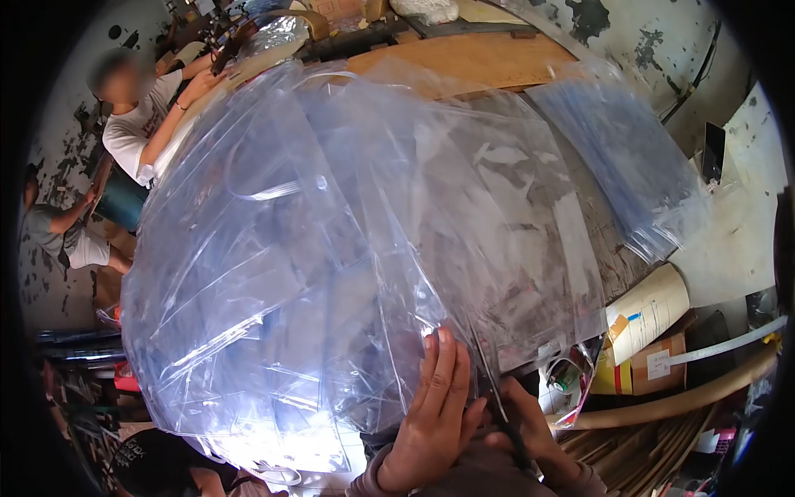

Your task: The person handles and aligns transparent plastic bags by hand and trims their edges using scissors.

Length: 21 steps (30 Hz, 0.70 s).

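A large heap of clear plastic sheets covers most of the table in front of me. My left hand rests flat on the near edge of this plastic, fingers stretched out and lying side by side. Just to its right, my right hand is closed around a pair of scissors with dark handles. Their long blades point away from me along the edge of a flatter clear sheet. Part of the right hand's grip is hidden behind the handles.
A neat stack of bluish plastic sheets lies at the far right. Beyond the plastic is a wooden board. A rolled paper and a cardboard box stand on the right. Other people are at the left and lower left.
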Tool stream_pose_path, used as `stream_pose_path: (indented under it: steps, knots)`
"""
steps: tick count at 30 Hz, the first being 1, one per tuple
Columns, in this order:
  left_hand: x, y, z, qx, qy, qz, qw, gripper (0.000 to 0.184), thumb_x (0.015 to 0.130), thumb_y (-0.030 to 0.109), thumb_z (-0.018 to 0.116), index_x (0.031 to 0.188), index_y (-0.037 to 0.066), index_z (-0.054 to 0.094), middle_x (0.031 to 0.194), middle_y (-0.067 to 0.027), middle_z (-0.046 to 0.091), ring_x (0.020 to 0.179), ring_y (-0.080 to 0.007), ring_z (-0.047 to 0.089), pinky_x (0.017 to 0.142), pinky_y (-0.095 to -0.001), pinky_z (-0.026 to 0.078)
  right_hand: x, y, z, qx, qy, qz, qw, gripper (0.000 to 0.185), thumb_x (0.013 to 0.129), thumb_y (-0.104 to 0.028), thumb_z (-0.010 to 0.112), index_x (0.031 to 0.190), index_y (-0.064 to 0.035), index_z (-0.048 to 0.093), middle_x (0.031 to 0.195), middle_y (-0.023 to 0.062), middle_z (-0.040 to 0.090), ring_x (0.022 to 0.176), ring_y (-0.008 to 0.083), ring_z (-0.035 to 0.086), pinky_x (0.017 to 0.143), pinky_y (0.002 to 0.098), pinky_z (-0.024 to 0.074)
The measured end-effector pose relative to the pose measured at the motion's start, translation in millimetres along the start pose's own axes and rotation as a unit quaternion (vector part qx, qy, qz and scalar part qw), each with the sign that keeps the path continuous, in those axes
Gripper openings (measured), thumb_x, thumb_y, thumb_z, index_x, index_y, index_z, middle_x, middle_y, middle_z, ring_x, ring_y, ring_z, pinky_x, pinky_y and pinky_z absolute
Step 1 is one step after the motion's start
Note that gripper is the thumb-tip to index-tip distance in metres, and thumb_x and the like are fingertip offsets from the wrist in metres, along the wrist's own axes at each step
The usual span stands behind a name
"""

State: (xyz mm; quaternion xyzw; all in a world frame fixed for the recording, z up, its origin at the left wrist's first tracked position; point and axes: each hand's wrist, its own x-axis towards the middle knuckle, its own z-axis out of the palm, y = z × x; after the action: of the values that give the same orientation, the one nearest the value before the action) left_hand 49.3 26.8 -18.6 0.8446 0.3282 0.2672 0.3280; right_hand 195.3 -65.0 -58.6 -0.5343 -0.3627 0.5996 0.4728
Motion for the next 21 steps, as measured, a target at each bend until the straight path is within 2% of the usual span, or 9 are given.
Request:
stream_pose_path:
  steps: [3, 9, 12, 15, 17, 21]
  knots:
    - [1, 5, -1, 0.030, -0.004, -0.018, 0.999, 0.059, 0.082, 0.010, 0.059, 0.128, -0.016, 0.033, 0.137, -0.0338, 0.025, 0.128, -0.0475, 0.025, 0.104, -0.0473, 0.029, 8, -5, 6, 0.016, -0.010, -0.018, 1.000, 0.060, 0.066, -0.023, 0.081, 0.111, -0.0038, 0.047, 0.081, 0.0007, 0.053, 0.073, 0.0080, 0.050, 0.067, 0.0239, 0.0419]
    - [2, 3, 1, 0.042, 0.013, -0.004, 0.999, 0.059, 0.081, 0.010, 0.060, 0.129, -0.013, 0.034, 0.137, -0.0324, 0.026, 0.128, -0.0459, 0.027, 0.104, -0.0464, 0.029, 11, -5, 9, 0.024, -0.010, -0.029, 0.999, 0.059, 0.064, -0.025, 0.083, 0.107, -0.0023, 0.050, 0.082, 0.0013, 0.056, 0.076, 0.0071, 0.051, 0.068, 0.0234, 0.0424]
    - [3, 3, 2, 0.044, 0.022, -0.003, 0.999, 0.055, 0.081, 0.008, 0.057, 0.128, -0.012, 0.036, 0.136, -0.0321, 0.027, 0.128, -0.0460, 0.028, 0.103, -0.0463, 0.031, 12, -3, 8, 0.069, -0.003, -0.043, 0.997, 0.058, 0.064, -0.025, 0.083, 0.107, -0.0020, 0.051, 0.082, 0.0008, 0.056, 0.075, 0.0061, 0.051, 0.067, 0.0229, 0.0422]
    - [1, 2, 1, 0.051, 0.020, -0.007, 0.998, 0.051, 0.082, 0.006, 0.054, 0.127, -0.012, 0.038, 0.136, -0.0314, 0.029, 0.127, -0.0459, 0.029, 0.102, -0.0463, 0.032, 15, -6, 8, 0.051, -0.009, -0.051, 0.997, 0.059, 0.064, -0.027, 0.083, 0.107, -0.0019, 0.051, 0.081, 0.0008, 0.057, 0.074, 0.0057, 0.051, 0.065, 0.0221, 0.0422]
    - [1, 2, 1, 0.056, 0.024, -0.008, 0.998, 0.050, 0.082, 0.005, 0.053, 0.127, -0.012, 0.039, 0.135, -0.0312, 0.030, 0.127, -0.0457, 0.030, 0.102, -0.0464, 0.032, 16, -8, 11, -0.010, 0.014, -0.062, 0.998, 0.060, 0.064, -0.029, 0.083, 0.108, -0.0016, 0.052, 0.081, 0.0011, 0.057, 0.073, 0.0057, 0.052, 0.065, 0.0218, 0.0433]
    - [0, 1, 3, 0.060, 0.042, -0.006, 0.997, 0.048, 0.081, 0.004, 0.052, 0.126, -0.011, 0.041, 0.135, -0.0300, 0.032, 0.125, -0.0450, 0.032, 0.101, -0.0466, 0.034, 16, -11, 15, -0.016, 0.029, -0.077, 0.996, 0.060, 0.065, -0.030, 0.082, 0.108, -0.0012, 0.052, 0.080, 0.0017, 0.059, 0.072, 0.0062, 0.053, 0.064, 0.0223, 0.0449]
